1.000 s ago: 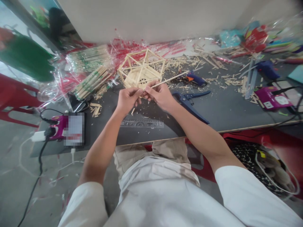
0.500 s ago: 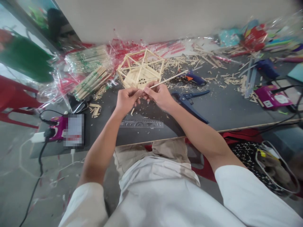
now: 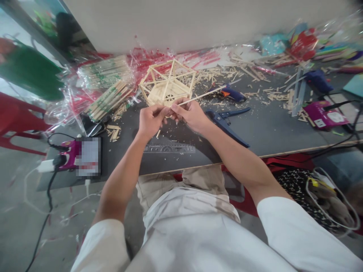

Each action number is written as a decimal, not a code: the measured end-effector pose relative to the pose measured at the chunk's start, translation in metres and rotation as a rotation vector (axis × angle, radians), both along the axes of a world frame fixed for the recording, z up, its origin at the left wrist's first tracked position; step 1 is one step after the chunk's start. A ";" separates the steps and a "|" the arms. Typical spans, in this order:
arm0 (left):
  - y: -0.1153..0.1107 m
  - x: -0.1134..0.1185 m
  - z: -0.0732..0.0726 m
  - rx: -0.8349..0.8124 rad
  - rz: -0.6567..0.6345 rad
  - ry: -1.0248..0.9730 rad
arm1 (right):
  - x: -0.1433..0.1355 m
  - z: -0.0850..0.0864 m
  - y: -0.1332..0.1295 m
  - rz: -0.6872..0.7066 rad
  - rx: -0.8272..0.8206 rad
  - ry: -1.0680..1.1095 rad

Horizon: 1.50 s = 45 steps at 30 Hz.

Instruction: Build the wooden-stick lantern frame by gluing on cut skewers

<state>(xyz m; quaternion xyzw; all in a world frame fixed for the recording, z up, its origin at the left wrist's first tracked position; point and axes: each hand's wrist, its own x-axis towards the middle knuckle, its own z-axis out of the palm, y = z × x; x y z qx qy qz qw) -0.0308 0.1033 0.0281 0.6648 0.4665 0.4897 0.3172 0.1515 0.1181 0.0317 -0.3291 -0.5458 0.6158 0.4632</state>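
Between the fingers of my right hand (image 3: 190,115) is a thin wooden stick (image 3: 204,94), its long end pointing up and to the right. My left hand (image 3: 153,119) is closed in a pinch at the near end, its fingertips meeting those of the right; what exactly lies in that pinch is hidden. Just beyond both hands stands a light wooden stick frame (image 3: 168,81) with triangular struts and a flat floor of sticks. A clear ruler (image 3: 170,148) lies on the dark table (image 3: 124,156) nearer my body. Right of my hands rests a blue cutter (image 3: 228,124).
A blue hot glue gun (image 3: 234,93) lies beyond the cutter. Bundled sticks (image 3: 109,100) and plastic wrappers fill the left back. Stick offcuts (image 3: 214,75) litter the table. A phone (image 3: 89,156) and a purple power strip (image 3: 69,155) sit at the left edge, with cables hanging down.
The view has shifted very slightly. Both hands keep the same pinched pose, and the stick stays at nearly the same angle.
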 end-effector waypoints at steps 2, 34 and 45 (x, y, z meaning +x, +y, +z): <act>0.000 0.000 0.001 0.002 0.014 -0.001 | 0.007 0.004 0.001 0.063 0.022 -0.088; -0.006 0.006 0.002 0.028 0.034 0.008 | 0.160 0.007 -0.073 -0.138 0.383 -1.698; -0.009 0.012 0.002 0.088 0.099 0.034 | 0.114 0.049 -0.084 0.038 0.027 -1.192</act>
